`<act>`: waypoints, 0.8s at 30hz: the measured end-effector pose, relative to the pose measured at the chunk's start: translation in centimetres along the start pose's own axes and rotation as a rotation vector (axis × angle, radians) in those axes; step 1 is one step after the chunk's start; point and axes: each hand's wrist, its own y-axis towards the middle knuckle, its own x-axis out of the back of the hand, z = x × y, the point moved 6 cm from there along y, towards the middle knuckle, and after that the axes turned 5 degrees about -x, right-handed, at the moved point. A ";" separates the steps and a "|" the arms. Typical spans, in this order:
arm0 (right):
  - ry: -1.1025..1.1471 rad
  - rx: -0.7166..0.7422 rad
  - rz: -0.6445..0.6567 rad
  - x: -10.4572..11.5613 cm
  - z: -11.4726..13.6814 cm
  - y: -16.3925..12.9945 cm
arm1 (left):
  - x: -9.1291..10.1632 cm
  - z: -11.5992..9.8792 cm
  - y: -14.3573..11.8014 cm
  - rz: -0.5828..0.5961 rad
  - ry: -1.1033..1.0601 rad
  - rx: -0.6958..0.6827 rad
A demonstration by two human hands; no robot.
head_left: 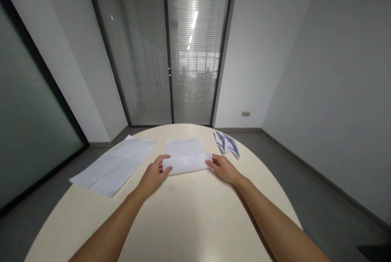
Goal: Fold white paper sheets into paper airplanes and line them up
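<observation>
Spanning one white sheet (187, 165) from both sides, two hands work at the middle of the far half of one pale, round-edged bench (183, 217). The white sheet is the landmark here: it shows two sections, a far one lying back on the bench and a near one meeting it along a single crosswise crease, with a narrow shadow under the near edge.

At its left edge is the left hand (154, 175), its grip narrow, thumb on the near section and fingers curled at the side, holding the paper. At its right edge is the right hand (223, 168), its grip likewise narrow and holding the paper, thumb and fingers at the corner, where one small flap tilts up.

Left of the white sheet and apart from it lies one larger creased sheet (117, 166), its fold lines crossing; whether it is a single layer cannot be told. Right of the white sheet and a little beyond it rests one pointed paper form (226, 144), near the bench's rim; its exact number of pieces is unclear.

Beyond the white sheet stand two glazed panels (198, 95) with blinds, three bright streaks showing in the right one. Beyond it to the right, one small wall plate (246, 113) sits low on the wall (256, 62).
</observation>
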 end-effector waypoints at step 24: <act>0.093 -0.062 -0.113 -0.5 -0.5 0.4 | 0.5 1.6 0.2 -0.142 -0.017 0.047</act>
